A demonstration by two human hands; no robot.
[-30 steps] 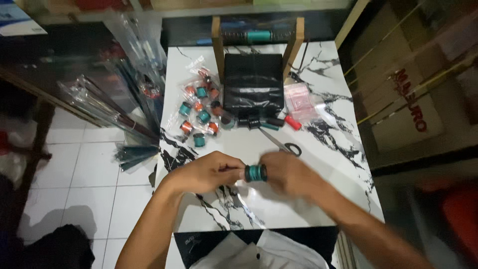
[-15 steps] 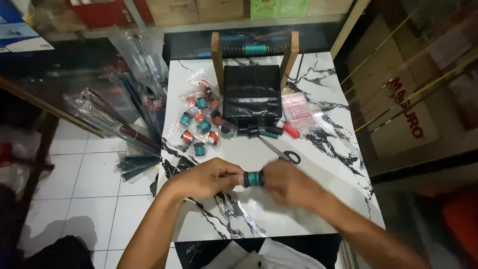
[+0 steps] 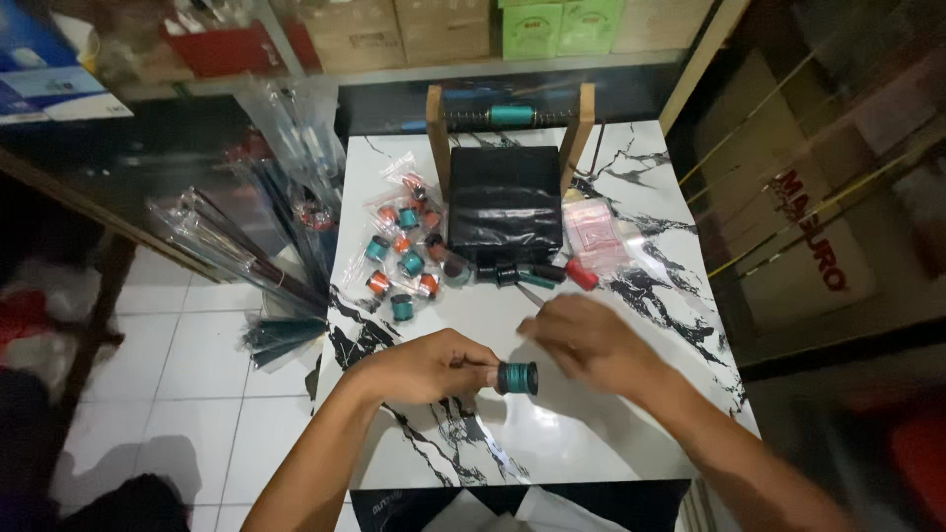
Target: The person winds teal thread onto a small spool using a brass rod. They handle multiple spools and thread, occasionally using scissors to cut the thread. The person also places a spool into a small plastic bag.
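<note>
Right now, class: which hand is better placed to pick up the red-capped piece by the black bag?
Right. The right hand hovers free near the red-capped piece; the left hand holds the teal spool.

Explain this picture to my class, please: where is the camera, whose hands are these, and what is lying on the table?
There is no machine here, just a person with bare hands. The camera sits on that person's head and looks down, so the arms enter from the bottom. The left hand holds a small teal spool by one end. The right hand hovers just beside it, blurred, so its grip is unclear. On the marbled white table lie more teal and orange spools in clear wrapping, a wooden stand with a roll of black film, and a red-capped tool.
</note>
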